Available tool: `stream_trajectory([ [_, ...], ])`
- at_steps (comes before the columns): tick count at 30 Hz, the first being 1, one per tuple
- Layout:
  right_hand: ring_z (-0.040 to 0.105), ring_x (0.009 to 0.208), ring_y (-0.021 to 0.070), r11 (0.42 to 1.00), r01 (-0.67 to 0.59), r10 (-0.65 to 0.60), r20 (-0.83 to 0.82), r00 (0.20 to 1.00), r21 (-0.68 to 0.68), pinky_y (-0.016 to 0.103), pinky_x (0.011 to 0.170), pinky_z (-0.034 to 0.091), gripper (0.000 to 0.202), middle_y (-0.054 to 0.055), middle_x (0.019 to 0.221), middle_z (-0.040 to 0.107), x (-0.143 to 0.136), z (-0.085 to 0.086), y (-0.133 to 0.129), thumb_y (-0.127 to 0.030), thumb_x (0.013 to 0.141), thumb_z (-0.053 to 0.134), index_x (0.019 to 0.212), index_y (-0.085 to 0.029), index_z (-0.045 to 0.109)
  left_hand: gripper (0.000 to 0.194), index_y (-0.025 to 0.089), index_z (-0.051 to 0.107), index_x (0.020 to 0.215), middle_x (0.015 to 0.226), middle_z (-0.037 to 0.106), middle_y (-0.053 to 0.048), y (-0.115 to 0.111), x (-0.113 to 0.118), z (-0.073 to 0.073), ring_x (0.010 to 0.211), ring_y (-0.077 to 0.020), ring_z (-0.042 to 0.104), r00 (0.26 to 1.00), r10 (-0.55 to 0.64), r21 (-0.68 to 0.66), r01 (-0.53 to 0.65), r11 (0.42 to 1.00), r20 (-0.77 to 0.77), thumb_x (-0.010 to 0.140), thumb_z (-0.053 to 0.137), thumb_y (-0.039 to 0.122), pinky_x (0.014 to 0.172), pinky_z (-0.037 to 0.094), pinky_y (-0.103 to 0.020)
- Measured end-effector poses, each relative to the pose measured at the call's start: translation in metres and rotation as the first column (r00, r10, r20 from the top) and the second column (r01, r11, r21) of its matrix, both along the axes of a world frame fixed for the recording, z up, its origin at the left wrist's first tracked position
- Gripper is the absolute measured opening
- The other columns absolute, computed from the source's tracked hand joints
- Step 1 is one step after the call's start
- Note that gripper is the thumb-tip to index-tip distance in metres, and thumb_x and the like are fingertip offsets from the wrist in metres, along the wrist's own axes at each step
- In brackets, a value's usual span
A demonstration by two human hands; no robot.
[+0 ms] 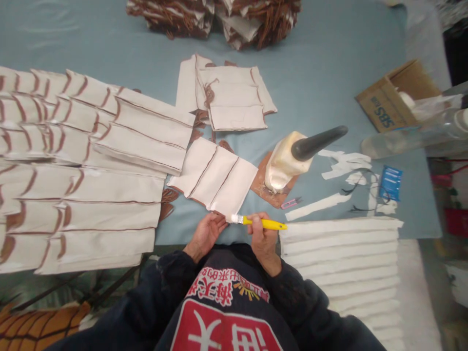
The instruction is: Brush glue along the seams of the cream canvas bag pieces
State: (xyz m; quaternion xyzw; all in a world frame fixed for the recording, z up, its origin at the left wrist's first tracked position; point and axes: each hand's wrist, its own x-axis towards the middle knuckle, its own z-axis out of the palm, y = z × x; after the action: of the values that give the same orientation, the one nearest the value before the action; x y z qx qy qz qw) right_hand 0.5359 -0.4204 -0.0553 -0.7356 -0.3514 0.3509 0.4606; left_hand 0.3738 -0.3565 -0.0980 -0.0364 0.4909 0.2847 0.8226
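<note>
My right hand grips a paintbrush with a yellow handle, its bristles pointing left. The bristle end lies at the lower edge of a white fabric panel with brown seams and brown edging. At that same edge, my left hand has its fingers curled against the brown border, thumb and fingertips close together. Beyond the brush stands a cream plastic container with a dark stick or handle slanting out of it. The container rests on a brown piece.
Overlapping rows of white panels cover the left side. More panels lie ahead, with brown bundles behind them. To the right are pink thread snips, white strips, a blue packet, a cardboard box and layered white strips.
</note>
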Motion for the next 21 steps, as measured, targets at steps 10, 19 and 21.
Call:
stream_trajectory([
  [10,0.056,0.058,0.0166,0.996,-0.084,0.081,-0.084,0.993,-0.031,0.030,0.061,0.047,0.033,-0.002,0.063,0.059,-0.037,-0.043,0.051,-0.049,0.101,0.048,0.089,-0.022,0.063,0.029,0.015,0.069,0.116,0.110,0.073,-0.007,0.022,-0.028,-0.020,0.091,-0.0200,0.072,0.981,0.183,0.020,-0.182,0.983,-0.057,0.102,0.067,0.041,0.082,0.063,-0.040],
  [19,0.054,0.054,0.0150,0.999,-0.034,0.031,-0.106,0.994,-0.030,0.028,0.059,0.046,0.036,-0.005,0.060,0.053,-0.033,-0.038,0.041,-0.050,0.103,0.041,0.090,-0.022,0.059,0.030,0.016,0.069,0.119,0.118,0.073,-0.009,0.026,-0.027,-0.018,0.099,-0.0225,0.073,0.981,0.191,0.052,-0.190,0.980,-0.028,0.102,0.068,0.041,0.086,0.063,-0.042],
  [21,0.053,0.053,0.0147,0.999,-0.033,0.029,-0.107,0.994,-0.034,0.028,0.058,0.045,0.035,-0.005,0.059,0.054,-0.035,-0.040,0.043,-0.051,0.102,0.045,0.089,-0.022,0.060,0.030,0.015,0.070,0.115,0.116,0.074,-0.008,0.027,-0.028,-0.015,0.100,-0.0228,0.073,0.982,0.187,0.063,-0.185,0.981,-0.027,0.102,0.067,0.041,0.087,0.062,-0.043],
])
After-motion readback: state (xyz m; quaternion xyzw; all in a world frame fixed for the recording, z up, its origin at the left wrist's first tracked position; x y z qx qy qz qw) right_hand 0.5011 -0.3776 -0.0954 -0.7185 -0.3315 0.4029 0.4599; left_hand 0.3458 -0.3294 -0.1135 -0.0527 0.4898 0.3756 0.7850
